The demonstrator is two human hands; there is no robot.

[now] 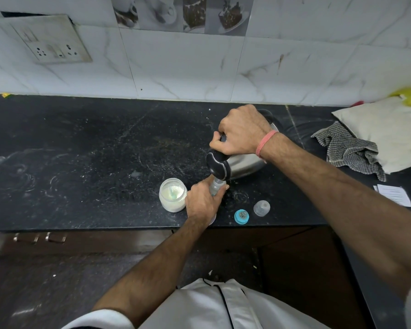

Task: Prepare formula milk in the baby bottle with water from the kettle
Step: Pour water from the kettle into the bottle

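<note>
My right hand (241, 131) grips the black handle of a steel kettle (245, 166), which is tilted with its black-lidded top down toward the baby bottle. My left hand (203, 203) is wrapped around the clear baby bottle (217, 185), holding it upright on the black counter right under the kettle's spout. An open glass jar of white formula powder (172, 194) with a pale scoop inside stands just left of my left hand. The bottle's blue ring with teat (241, 216) and its clear cap (261, 208) lie on the counter to the right.
A checked cloth (349, 150) and a pale cushion (389, 131) lie at the right end of the counter (93, 150), with a paper slip (393, 194) near its edge. A wall socket plate (50, 41) sits on the tiled wall at upper left.
</note>
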